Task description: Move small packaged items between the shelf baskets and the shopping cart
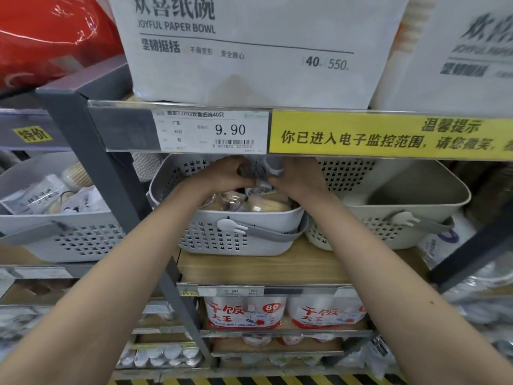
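— What were your hands doing just then?

— My left hand [222,173] and right hand [298,176] both pinched one small clear packet [259,173], held just above the grey basket [244,226] of other packets.

— What could have gone wrong?

— I judged the film slippery; a loose pinch would have dropped it back in. The shelf edge [277,132] hung close over my knuckles, so a sharp lift might have snagged.

— And around you?

— A wooden shelf board [263,268], a beige basket [402,207] beside it, paper bowl packs [249,51] above. No cart in sight.
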The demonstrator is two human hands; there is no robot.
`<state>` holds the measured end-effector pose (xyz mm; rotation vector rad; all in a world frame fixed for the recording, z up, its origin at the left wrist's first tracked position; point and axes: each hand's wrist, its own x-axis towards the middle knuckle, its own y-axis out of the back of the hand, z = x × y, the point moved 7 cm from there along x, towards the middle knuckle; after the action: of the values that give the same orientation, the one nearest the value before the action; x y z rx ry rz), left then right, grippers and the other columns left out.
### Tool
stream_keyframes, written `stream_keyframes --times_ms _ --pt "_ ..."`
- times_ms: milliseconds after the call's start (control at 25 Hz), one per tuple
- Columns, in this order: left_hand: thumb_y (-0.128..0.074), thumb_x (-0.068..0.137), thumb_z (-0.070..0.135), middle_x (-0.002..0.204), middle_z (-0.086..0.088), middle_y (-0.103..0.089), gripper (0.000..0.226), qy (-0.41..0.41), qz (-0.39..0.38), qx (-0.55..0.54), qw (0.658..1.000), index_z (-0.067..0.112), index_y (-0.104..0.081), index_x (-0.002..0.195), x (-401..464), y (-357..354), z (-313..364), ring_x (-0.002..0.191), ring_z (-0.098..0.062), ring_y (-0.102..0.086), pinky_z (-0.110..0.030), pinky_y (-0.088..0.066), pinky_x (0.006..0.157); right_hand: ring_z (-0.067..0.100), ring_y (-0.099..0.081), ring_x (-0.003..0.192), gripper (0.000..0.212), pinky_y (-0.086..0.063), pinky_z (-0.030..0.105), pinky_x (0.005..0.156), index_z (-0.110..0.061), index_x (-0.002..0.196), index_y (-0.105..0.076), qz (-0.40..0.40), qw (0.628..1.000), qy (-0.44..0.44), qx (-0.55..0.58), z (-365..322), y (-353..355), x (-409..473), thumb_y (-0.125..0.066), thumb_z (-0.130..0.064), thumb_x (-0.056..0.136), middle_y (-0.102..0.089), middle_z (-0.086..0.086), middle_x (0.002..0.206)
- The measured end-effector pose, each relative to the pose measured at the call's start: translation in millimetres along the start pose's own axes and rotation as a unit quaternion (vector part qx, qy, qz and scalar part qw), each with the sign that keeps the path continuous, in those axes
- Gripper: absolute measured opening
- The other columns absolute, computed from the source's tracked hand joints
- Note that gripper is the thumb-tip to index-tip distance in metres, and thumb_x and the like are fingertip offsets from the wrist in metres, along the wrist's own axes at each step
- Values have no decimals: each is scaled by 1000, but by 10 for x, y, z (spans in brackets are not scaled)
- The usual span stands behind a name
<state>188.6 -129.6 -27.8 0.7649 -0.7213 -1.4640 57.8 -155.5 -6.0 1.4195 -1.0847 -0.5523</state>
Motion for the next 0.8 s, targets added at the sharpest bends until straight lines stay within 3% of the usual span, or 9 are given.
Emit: stream_keyframes --times_ms 80,240,320,400,560,680,800 --pt "-72 80 20 101 1 -61 34 -10 -9 2 1000 15 -61 112 13 -31 18 94 -16 -57 -21 -42 74 25 -60 102 34 -44 28 76 -12 110 -61 -2 1000 -15 19 30 18 -22 -60 -34 84 -67 8 109" --pt "-79 73 20 110 0 -66 46 -8 4 -27 1000 16 -63 116 9 -14 -7 102 -17 -60 -27 -48 89 25 -62 99 30 -50 31 79 -5 103 -67 19 992 -44 121 93 52 -120 -65 -22 79 -69 11 104" --pt "-78 74 21 107 4 -64 42 -24 35 13 999 14 -65 113 -45 35 63 100 -12 -58 -18 -43 79 26 -63 98 30 -51 33 80 -2 103 -68 52 984 -45 167 124 108 -199 -67 -18 77 -69 13 104" --pt "-73 79 26 104 5 -62 36 -18 94 16 995 16 -66 113 -132 141 97 97 -7 -53 -13 -38 71 26 -63 97 27 -46 26 74 -1 102 -67 81 977 -33 197 127 168 -276 -65 -11 78 -70 12 103" --pt "-64 85 42 116 13 -58 43 24 190 -177 965 26 -57 125 -354 343 40 111 -9 -52 -26 -39 98 28 -61 96 28 -36 21 67 -2 104 -64 134 957 -36 253 160 242 -413 -65 -5 76 -67 14 101" --pt "-55 93 37 115 15 -54 37 -10 215 -231 949 22 -53 127 -529 361 174 112 -6 -51 -24 -38 95 17 -57 92 42 -40 17 62 -7 112 -55 127 937 -56 320 168 227 -547 -69 -6 73 -62 7 106" --pt "-47 96 40 116 10 -61 31 -35 205 -279 938 22 -56 120 -648 287 228 108 -6 -57 -21 -41 94 11 -57 95 47 -43 9 72 -12 116 -53 141 922 -12 360 70 272 -724 -70 -4 73 -62 3 109"
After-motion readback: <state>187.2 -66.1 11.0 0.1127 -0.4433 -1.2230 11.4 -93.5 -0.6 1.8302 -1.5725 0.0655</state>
